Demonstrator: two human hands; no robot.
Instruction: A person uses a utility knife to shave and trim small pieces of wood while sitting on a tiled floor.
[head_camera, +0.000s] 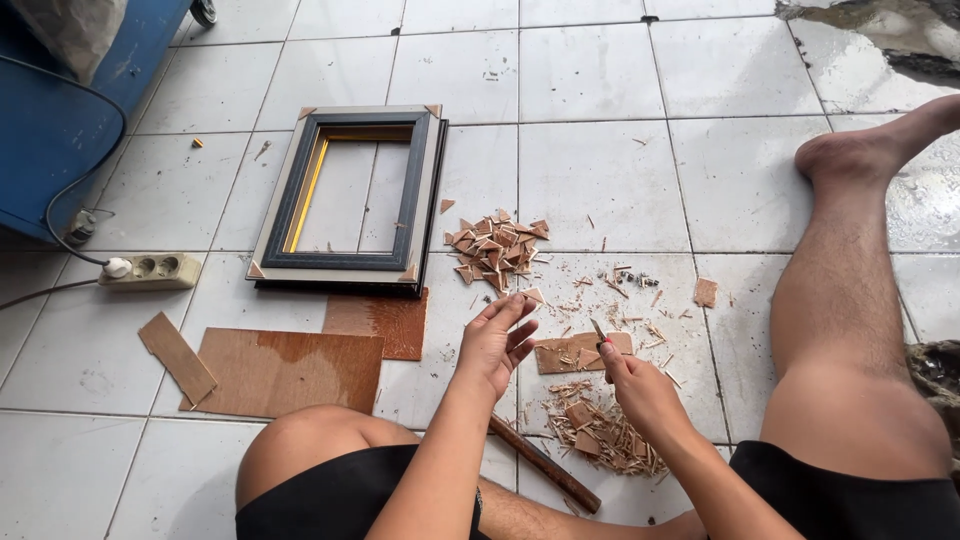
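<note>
Carefully now: left hand (497, 340) pinches a tiny chip (532, 296), right hand (640, 390) grips a knife (598, 330). The blade sits near fingers and might slip and cut.

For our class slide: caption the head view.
Seated on white tiles, left hand pinches a small triangular wooden chip; right hand holds a small blade.
</note>
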